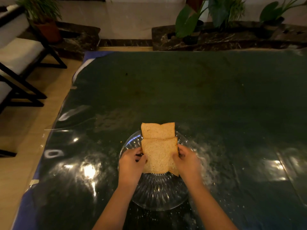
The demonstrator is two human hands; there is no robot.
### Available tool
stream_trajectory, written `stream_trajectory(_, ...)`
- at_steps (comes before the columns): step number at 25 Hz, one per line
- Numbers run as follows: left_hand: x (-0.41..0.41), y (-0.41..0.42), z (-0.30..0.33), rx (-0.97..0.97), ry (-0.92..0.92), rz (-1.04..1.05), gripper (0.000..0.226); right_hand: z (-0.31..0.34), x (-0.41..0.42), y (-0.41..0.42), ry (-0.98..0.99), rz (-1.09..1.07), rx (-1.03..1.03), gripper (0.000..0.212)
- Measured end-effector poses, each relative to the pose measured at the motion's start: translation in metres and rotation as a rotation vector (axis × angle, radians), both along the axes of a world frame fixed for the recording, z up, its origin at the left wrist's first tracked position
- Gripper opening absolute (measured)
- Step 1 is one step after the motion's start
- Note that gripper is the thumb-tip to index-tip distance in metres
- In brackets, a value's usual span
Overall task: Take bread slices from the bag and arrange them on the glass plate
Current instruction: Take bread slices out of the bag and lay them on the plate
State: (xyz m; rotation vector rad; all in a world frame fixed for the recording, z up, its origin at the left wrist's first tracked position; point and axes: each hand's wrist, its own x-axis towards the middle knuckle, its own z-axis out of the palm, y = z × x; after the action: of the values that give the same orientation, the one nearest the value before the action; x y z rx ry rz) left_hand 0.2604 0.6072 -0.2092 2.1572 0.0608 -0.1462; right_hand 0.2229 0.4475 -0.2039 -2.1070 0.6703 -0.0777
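A round glass plate (156,193) with a ribbed pattern is sitting on the dark, shiny tabletop (207,97), close to the person. Two things are lying in the plate, and both are bread.

The far bread slice (157,131) is lying flat at the back of the plate. Its top edge is sticking out a little past the plate's rim. The near bread slice (158,156) is lying in front of it, and its back edge is resting on top of the far one, so the two are touching and overlapping.

The left hand (131,165) is holding the left side of the near slice. Its fingers (141,159) are curling in and pinching the edge of the bread. The right hand (187,161) is holding the right side of the same slice, with its fingers (176,157) pressing on the bread too. A bit of another bread edge is peeking out under the right hand, but it is hard to tell if that is a third slice or a folded corner.

The front half of the plate is showing only bare glass. Small crumbs (211,178) are lying on the tabletop around the plate, mostly on the right.

Far behind the tabletop, potted plants (191,22) are standing on a dark stone ledge. White chairs (18,53) with black frames are standing on the floor at the left.
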Motion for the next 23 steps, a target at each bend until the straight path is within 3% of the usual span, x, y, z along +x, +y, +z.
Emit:
stream_trajectory(11,0.003,-0.001,-0.001,-0.183,0.153,0.108,0.028,-0.007,0.005,0.010,-0.003,-0.109,-0.053,0.029)
stream_trajectory(16,0.006,0.000,-0.001,-0.059,0.102,0.074,0.028,-0.006,0.008,0.009,-0.021,-0.155,0.090,0.026)
stream_trajectory(23,0.012,0.002,0.003,-0.063,0.164,0.076,0.029,-0.001,0.010,0.001,-0.010,-0.157,0.169,0.017)
